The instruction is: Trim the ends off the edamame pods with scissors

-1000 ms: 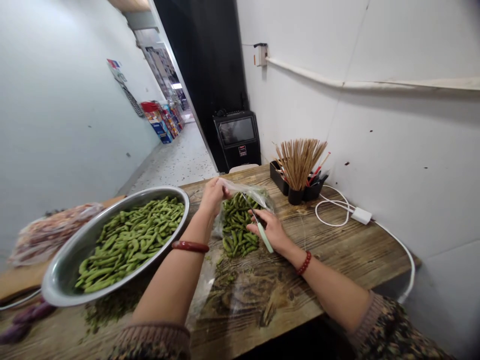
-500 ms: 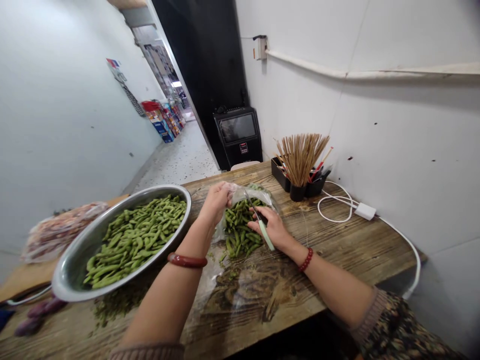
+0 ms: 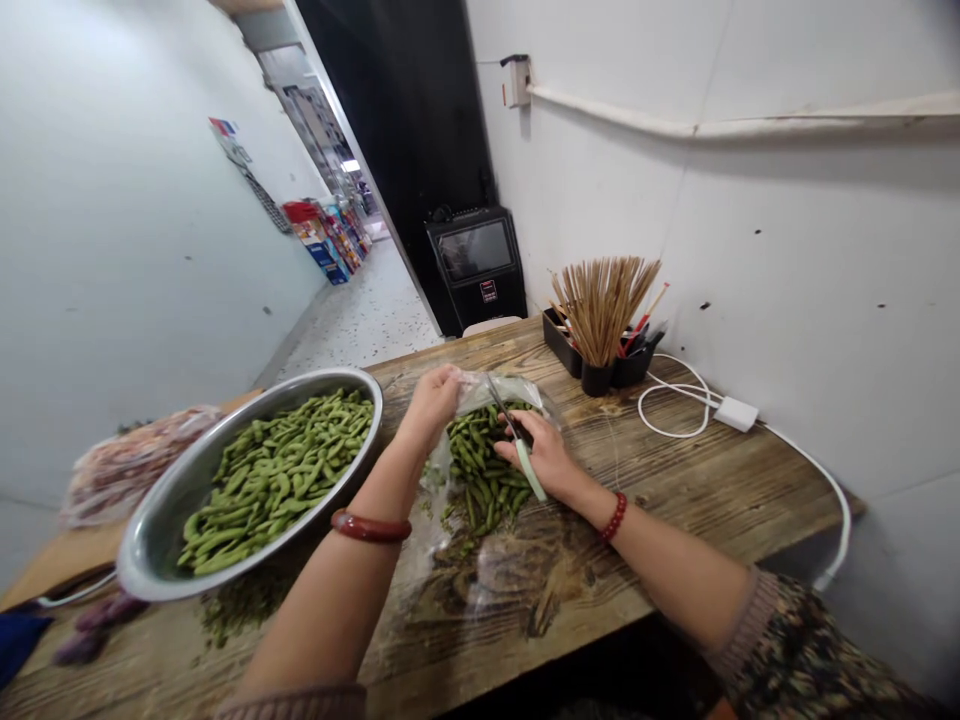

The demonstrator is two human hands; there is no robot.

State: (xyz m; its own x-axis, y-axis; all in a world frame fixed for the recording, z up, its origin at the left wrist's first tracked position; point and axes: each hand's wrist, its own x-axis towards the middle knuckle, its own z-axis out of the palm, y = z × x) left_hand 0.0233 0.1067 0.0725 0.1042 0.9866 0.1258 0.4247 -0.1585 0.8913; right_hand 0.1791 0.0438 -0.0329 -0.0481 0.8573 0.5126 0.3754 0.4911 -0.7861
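My left hand point(image 3: 435, 405) is closed on the gathered edge of a clear plastic bag point(image 3: 517, 388). Green soybean pods point(image 3: 487, 480) lie in the bag's mouth and spill onto the table. Over the pods, my right hand point(image 3: 544, 455) holds a pair of scissors point(image 3: 529, 468) with pale green handles, the blades pointing up and away toward the bag. Its thumb and fingers are spread around the handles. To the left stands a large oval metal basin point(image 3: 135, 560) with many more pods point(image 3: 277, 480) in it.
Trimmings point(image 3: 244, 605) lie below the basin on the wooden table point(image 3: 675, 520). Skewers point(image 3: 604, 310) stand in a black holder point(image 3: 598, 378) at the back. A white charger point(image 3: 736, 413) with its cable is at right. A filled plastic bag point(image 3: 139, 465) sits at far left.
The pods have spread out lower on the table from the bag. My left hand still grips the bag and my right hand still holds the scissors; the view has shifted slightly.
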